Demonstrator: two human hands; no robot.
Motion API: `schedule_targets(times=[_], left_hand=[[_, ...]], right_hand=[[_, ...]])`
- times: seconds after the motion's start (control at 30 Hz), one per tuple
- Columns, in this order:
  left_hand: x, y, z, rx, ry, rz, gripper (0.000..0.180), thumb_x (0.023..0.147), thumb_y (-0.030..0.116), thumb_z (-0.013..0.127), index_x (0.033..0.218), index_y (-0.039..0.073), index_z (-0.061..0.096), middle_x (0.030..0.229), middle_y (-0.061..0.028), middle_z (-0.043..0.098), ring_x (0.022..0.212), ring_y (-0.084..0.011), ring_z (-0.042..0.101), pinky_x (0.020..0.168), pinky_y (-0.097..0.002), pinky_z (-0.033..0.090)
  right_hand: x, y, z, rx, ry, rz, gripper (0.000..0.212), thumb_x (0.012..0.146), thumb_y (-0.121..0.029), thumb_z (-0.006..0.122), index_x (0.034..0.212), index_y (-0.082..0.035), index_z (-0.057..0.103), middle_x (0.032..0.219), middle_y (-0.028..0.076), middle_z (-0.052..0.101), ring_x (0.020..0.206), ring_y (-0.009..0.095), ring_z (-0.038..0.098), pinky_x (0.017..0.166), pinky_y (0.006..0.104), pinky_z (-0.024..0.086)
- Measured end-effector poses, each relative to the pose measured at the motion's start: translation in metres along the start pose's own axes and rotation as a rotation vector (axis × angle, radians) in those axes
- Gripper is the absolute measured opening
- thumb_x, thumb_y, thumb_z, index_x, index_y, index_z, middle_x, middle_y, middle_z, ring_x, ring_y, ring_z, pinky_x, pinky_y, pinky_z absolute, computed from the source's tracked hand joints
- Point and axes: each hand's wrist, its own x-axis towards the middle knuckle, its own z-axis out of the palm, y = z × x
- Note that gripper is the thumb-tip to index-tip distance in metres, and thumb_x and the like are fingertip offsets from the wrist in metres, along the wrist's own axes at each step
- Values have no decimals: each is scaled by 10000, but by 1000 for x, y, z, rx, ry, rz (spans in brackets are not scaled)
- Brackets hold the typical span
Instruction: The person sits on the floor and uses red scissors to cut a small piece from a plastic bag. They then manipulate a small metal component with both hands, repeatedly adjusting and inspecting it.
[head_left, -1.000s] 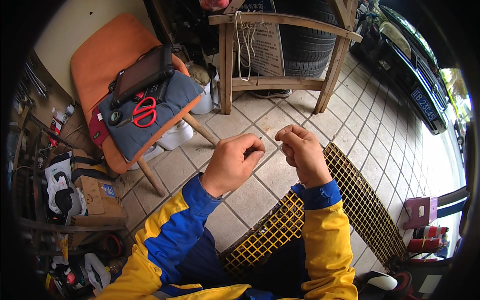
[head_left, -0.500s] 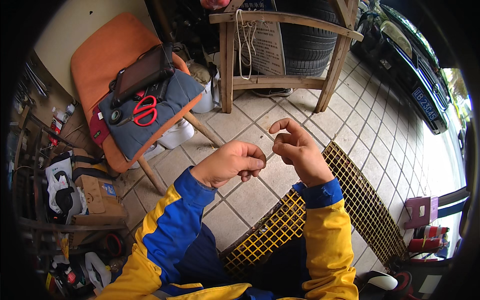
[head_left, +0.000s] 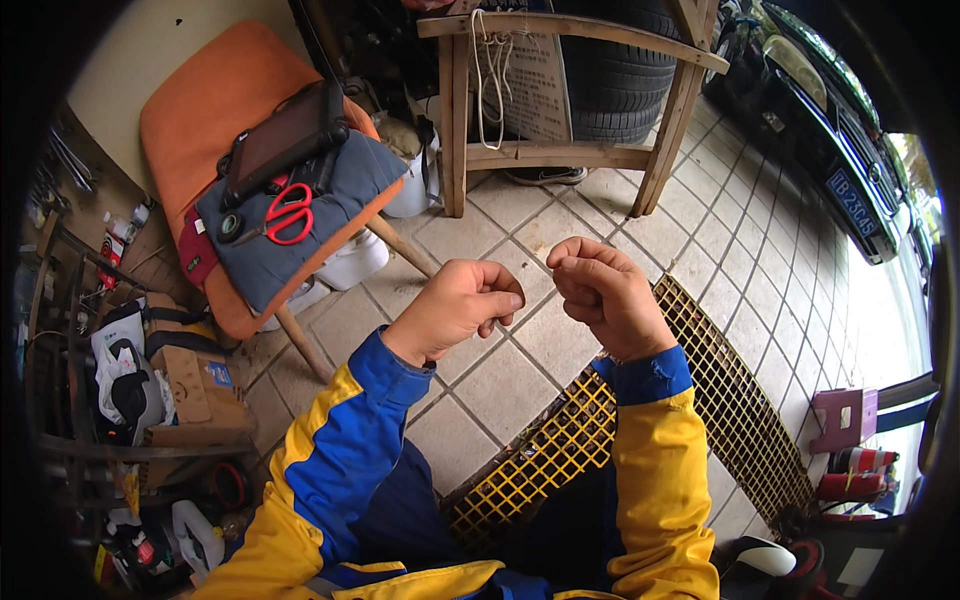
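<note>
My left hand (head_left: pixel 460 308) is held up over the tiled floor, thumb and fingers pressed together. To its right, a small gap away, my right hand (head_left: pixel 610 295) is curled with the thumb against the bent index finger. Anything pinched in either hand is too fine or too hidden to make out. Left of my hands stands an orange chair (head_left: pixel 215 85) with a folded grey-blue cloth (head_left: pixel 350 185) on its seat. On the cloth lie red-handled scissors (head_left: pixel 290 215), a dark roll of tape (head_left: pixel 232 224) and a black rugged tablet (head_left: pixel 285 140).
A wooden frame (head_left: pixel 560 158) with a hanging white cord stands ahead, tyres (head_left: pixel 620 85) behind it. Yellow floor grating (head_left: pixel 545 455) runs below my right arm. A dark car (head_left: pixel 830 130) is at the far right, a purple stool (head_left: pixel 845 418) nearer. Cardboard boxes (head_left: pixel 205 400) crowd the left.
My right hand's raised index finger has curled down against the thumb, and that hand has shifted slightly right. My left hand has moved a little left and up, widening the gap.
</note>
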Motion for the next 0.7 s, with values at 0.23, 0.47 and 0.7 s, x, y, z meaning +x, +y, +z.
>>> schedule_targets(times=[0.23,0.47,0.7], left_hand=[[0,-2,14,500,284,224,82,937,63,704,940,-18,718,785,-31,706,708,-93,651,624,-251,502],[-2,3,21,771,330,437,84,898,50,714,942,-22,720,795,-140,731,712,-204,706,655,-329,538],[-7,7,19,644,66,260,95,900,66,708,918,-27,718,807,-151,731,746,-262,719,685,-375,554]], right_hand=[[1,1,0,-65,72,27,104,1057,-95,578,1120,-41,640,757,-63,466,581,11,329,494,177,255],[4,4,-3,-47,132,23,116,1039,-115,621,1132,-52,648,854,-9,603,581,8,368,502,174,284],[6,9,-10,-55,80,62,125,1030,-117,620,1122,-47,667,836,-23,602,582,3,371,513,175,279]])
